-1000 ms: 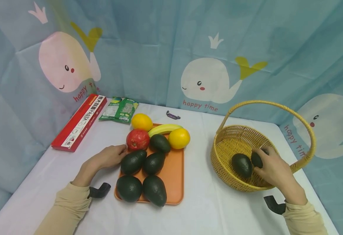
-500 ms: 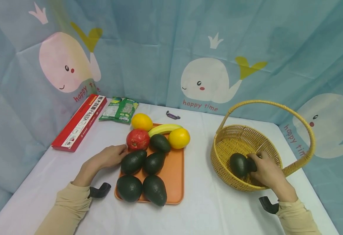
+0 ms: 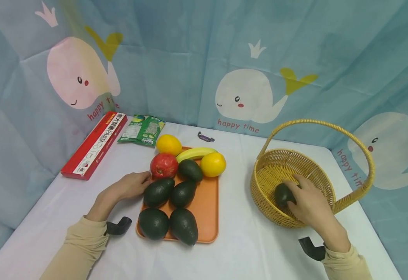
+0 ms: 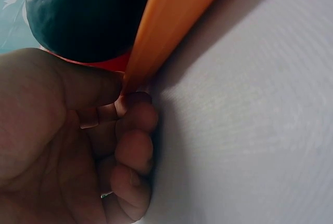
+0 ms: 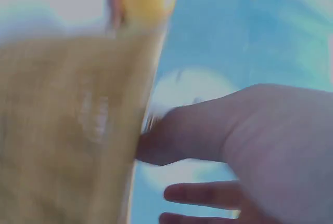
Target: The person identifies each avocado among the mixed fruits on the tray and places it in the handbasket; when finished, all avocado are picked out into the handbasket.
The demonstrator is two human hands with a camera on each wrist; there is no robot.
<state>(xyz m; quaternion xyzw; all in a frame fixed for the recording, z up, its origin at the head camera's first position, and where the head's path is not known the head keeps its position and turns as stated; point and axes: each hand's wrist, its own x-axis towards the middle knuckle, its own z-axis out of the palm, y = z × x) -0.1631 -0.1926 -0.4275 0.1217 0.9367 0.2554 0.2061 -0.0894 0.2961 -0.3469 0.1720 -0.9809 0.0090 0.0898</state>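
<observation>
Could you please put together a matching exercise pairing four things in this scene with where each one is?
Column one
1. left hand
2. banana
3. long red box
4. right hand

Column two
A. left of the green packet
B. at the basket
C. pinching the edge of the orange tray
D. at that tray's far end

Pairs: 1-C, 2-D, 3-A, 4-B

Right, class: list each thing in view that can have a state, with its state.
Left hand, pinching tray edge
Right hand, over basket, fingers extended
Tray, flat, partly covered
Basket, upright, handle raised
Avocados, apparently whole
Banana, unpeeled
Candy, wrapped
Box, lying flat
Bag, lying down, seal unclear
</observation>
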